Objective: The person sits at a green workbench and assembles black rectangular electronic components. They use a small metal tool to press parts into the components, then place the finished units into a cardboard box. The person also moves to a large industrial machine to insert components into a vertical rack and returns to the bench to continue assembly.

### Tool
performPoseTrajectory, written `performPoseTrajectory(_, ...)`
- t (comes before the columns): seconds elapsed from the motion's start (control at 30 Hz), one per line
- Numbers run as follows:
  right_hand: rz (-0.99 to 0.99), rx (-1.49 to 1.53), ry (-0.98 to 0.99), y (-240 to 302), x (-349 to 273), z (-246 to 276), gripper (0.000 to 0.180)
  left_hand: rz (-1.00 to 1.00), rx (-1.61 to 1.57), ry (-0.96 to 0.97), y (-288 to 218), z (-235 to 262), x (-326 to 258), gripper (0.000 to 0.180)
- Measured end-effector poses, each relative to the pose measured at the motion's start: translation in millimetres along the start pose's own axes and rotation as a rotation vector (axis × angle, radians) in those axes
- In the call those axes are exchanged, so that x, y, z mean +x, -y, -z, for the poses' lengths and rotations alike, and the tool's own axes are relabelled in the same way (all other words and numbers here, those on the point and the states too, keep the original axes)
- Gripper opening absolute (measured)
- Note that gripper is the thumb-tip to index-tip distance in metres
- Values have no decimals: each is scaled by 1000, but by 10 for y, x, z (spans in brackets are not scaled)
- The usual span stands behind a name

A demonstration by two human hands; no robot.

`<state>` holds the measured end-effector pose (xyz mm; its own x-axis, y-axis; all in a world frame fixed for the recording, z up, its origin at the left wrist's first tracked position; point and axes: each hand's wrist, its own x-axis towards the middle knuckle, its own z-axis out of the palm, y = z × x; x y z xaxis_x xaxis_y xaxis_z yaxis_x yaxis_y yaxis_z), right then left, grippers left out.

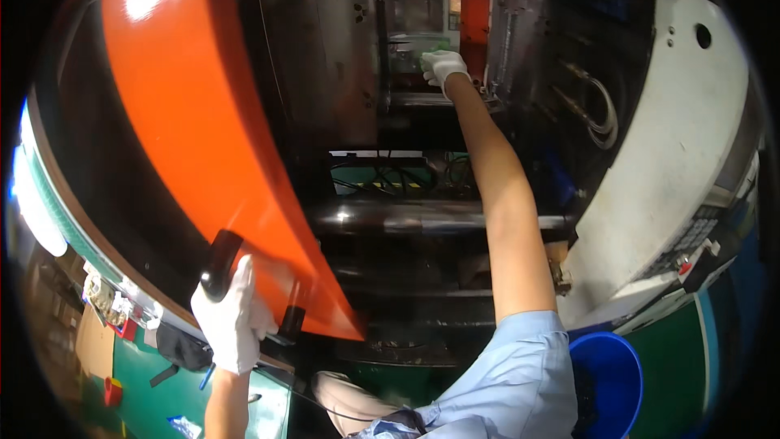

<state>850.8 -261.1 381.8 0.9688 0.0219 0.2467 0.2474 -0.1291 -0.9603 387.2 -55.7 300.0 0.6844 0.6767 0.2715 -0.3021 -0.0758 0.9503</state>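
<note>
My left hand (231, 317), in a white glove, is closed round the black handle (218, 267) of an orange machine door (203, 106). My right hand (444, 66), also white-gloved, reaches far forward into the machine's opening, with the arm stretched out. Its fingers are curled beside a small green, see-through patch (441, 46); whether they grip it is too small to tell. To the left of that hand stands a grey metal plate (345, 57), and to its right a dark metal block (513, 41) with fittings.
Thick metal bars (406, 216) cross below my right arm. Looped hoses (603, 110) hang at the right, next to a white machine panel (678, 130). A blue bucket (631, 382) stands at my lower right. A green table (150, 382) with loose items lies at lower left.
</note>
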Motion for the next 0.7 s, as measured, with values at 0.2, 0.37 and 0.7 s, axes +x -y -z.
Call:
performPoseTrajectory(0.2,-189,602,4,-419,1100,-376,30,-112,36,-158,325,246,242,20)
performPoseTrajectory(0.37,-202,698,-105,-368,1271,-631,45,-184,160,-309,585,493,405,20)
performPoseTrajectory(0.7,-115,770,-27,-371,1861,-755,41,-282,157,-264,631,534,354,17)
